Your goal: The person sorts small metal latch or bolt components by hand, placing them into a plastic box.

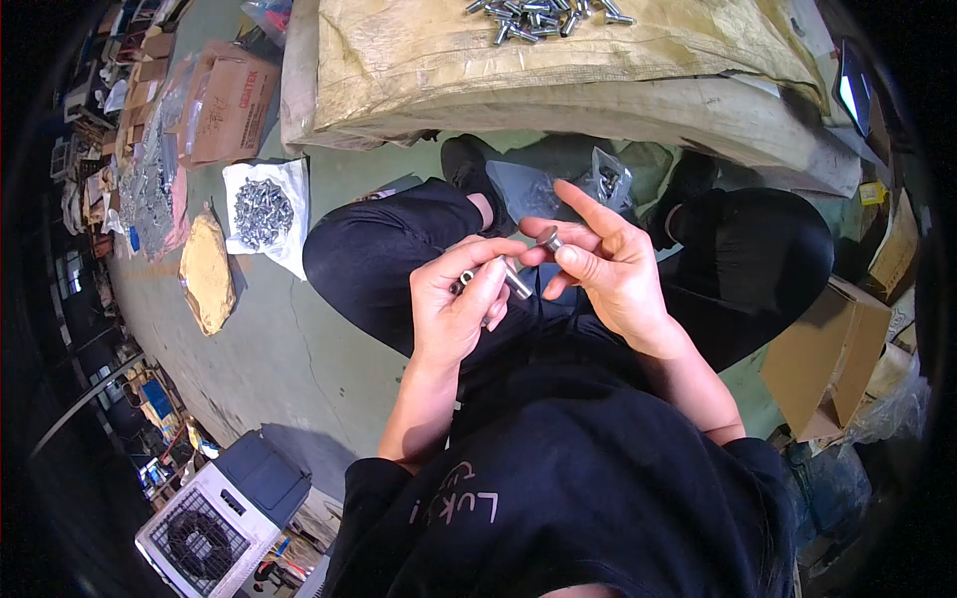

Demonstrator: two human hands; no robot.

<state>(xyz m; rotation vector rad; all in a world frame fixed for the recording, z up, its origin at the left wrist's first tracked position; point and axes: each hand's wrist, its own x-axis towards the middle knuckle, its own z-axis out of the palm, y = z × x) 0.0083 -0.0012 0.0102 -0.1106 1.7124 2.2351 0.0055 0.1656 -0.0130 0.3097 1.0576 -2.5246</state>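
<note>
Head view: left hand (449,309), curled around metal sleeves (517,282); right hand (620,284), pinching one flat-headed metal fastener (548,237), located between both hands. Handling judged under way; metal fittings (538,18) lie unhandled on the far yellow-covered table (419,70), finished portion indeterminable.

Silvery metal parts (539,18) on yellow sheeting (439,70)
</note>
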